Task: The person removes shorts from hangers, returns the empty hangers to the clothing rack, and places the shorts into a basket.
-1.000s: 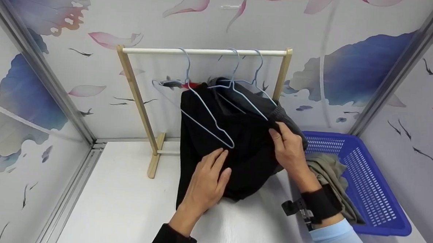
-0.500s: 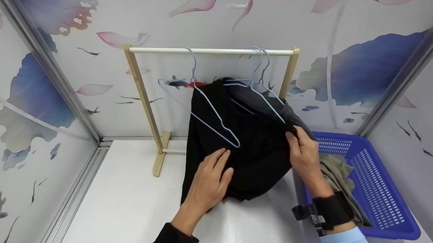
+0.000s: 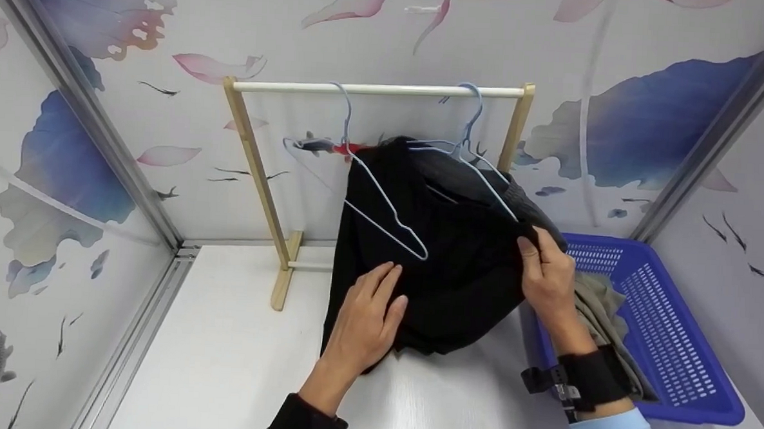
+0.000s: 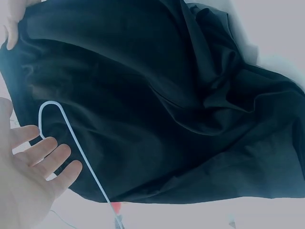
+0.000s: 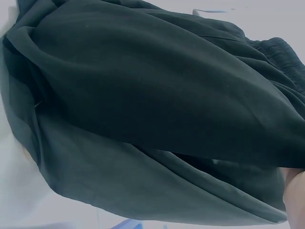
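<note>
A black garment hangs from a light blue hanger whose hook is on the rack's bar. Its folds fill most of both wrist views. My right hand pinches the garment's edge at the shoulder, by the hanger's right end. In the left wrist view, part of that hand shows at the top left corner. My left hand has its fingers extended just below the end of a bare blue hanger, in front of the black cloth. Whether its fingertips touch the cloth or wire, I cannot tell.
The rack has a white bar and wooden posts. Behind the black garment hangs a dark grey garment with a gathered edge. A blue basket with an olive garment stands on the white table at right.
My right hand has moved right with the black garment's shoulder. Its hanger's hook has slid right along the bar, up to the grey garment's hanger. My left hand stays nearly in place.
</note>
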`<state>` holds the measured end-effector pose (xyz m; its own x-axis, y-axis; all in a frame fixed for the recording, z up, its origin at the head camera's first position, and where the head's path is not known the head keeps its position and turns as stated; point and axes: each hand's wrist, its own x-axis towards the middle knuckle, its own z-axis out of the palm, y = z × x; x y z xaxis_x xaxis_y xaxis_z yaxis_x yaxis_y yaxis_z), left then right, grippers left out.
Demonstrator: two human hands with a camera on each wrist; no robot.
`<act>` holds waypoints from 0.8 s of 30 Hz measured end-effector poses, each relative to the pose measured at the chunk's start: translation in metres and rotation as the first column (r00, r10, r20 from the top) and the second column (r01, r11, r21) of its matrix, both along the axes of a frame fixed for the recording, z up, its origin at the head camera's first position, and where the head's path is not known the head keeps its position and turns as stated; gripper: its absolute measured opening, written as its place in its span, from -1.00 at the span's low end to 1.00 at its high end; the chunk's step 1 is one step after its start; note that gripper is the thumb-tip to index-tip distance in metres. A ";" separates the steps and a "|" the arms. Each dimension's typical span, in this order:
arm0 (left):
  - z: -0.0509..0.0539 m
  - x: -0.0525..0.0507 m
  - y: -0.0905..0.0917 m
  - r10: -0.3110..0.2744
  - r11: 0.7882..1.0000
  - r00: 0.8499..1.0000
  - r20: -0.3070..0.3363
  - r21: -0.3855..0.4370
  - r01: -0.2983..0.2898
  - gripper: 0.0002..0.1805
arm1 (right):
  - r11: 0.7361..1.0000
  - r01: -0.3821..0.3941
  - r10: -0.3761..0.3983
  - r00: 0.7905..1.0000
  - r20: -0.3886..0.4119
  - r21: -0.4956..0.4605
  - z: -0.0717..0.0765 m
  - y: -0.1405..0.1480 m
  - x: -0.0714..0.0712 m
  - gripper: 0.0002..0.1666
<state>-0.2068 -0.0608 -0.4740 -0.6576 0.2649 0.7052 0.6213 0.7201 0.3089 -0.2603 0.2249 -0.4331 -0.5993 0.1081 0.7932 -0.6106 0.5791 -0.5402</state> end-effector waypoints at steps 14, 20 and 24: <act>-0.003 0.000 0.000 0.010 1.000 1.000 0.002 0.006 -0.010 -0.51 | 0.999 0.026 -0.027 0.999 -0.033 -0.022 0.003 -0.002 -0.002 -0.80; -0.006 0.001 0.000 0.004 1.000 0.999 0.038 0.008 -0.004 -0.50 | 0.999 0.032 -0.033 0.999 -0.033 -0.025 0.005 -0.004 -0.001 -0.79; -0.007 0.001 0.000 0.004 1.000 0.999 0.051 0.012 -0.004 -0.50 | 0.999 0.028 -0.030 0.998 -0.052 -0.035 0.008 -0.007 -0.003 -0.79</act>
